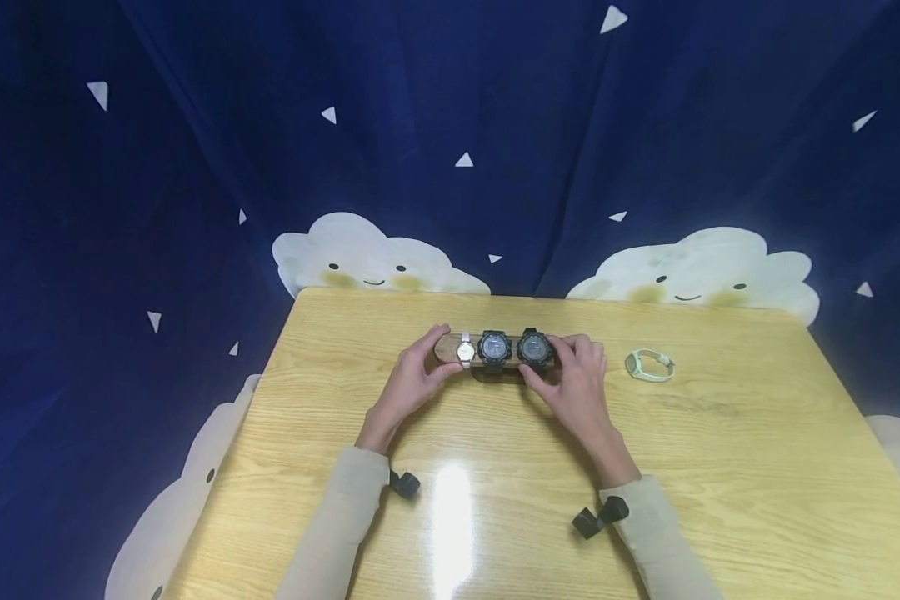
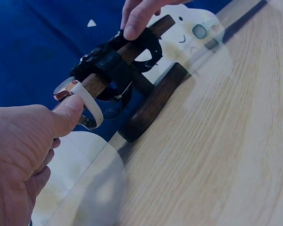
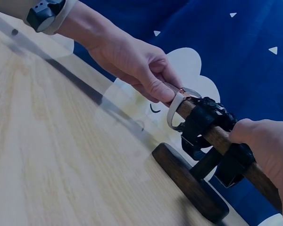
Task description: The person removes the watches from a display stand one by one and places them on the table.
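A dark wooden T-shaped watch stand [image 1: 446, 348] stands on the table, its base [image 2: 153, 106] plain in both wrist views. Around its bar hang a white-strapped watch [image 1: 466, 352] at the left, a black digital watch [image 1: 494, 347] in the middle and a second black digital watch [image 1: 534, 348] towards the right. My left hand [image 1: 407, 385] grips the bar's left end, thumb against the white-strapped watch. With thumb and fingers my right hand [image 1: 581, 390] pinches the right-hand black watch on the bar. The bar's right end is partly hidden by that hand in the head view.
A pale green watch [image 1: 650, 367] lies on the wooden table [image 1: 757, 467] to the right of the stand. Behind the table's far edge hangs a dark blue curtain [image 1: 420, 83] with clouds and white triangles. Small black devices [image 1: 600, 517] are strapped to both wrists.
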Action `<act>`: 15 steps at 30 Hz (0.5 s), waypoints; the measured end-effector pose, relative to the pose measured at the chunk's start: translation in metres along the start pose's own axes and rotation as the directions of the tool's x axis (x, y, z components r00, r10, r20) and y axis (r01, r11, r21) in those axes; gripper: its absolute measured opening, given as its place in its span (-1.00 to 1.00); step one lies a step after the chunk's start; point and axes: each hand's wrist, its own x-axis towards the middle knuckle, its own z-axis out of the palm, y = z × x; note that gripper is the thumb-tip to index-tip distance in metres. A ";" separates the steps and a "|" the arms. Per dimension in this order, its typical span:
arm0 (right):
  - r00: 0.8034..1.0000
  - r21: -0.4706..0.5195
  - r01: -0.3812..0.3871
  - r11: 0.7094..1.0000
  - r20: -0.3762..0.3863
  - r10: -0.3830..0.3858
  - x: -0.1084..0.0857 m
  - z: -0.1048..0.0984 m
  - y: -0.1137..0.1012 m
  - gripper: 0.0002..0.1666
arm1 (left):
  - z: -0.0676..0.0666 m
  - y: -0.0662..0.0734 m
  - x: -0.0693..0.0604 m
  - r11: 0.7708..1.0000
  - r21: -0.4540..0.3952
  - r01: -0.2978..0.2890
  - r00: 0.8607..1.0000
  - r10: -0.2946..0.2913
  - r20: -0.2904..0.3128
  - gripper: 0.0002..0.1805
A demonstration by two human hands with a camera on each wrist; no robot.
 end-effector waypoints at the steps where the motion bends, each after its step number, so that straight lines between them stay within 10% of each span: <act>1: 1.000 0.001 -0.002 1.000 0.002 0.002 0.000 -0.001 0.001 -0.22 | 0.000 0.000 0.000 1.000 0.001 0.001 1.000 -0.001 0.001 -0.22; 15: 1.000 0.035 -0.009 0.999 0.024 0.008 0.002 -0.009 0.005 -0.24 | 0.001 -0.001 0.000 1.000 -0.008 0.007 1.000 -0.007 0.007 -0.21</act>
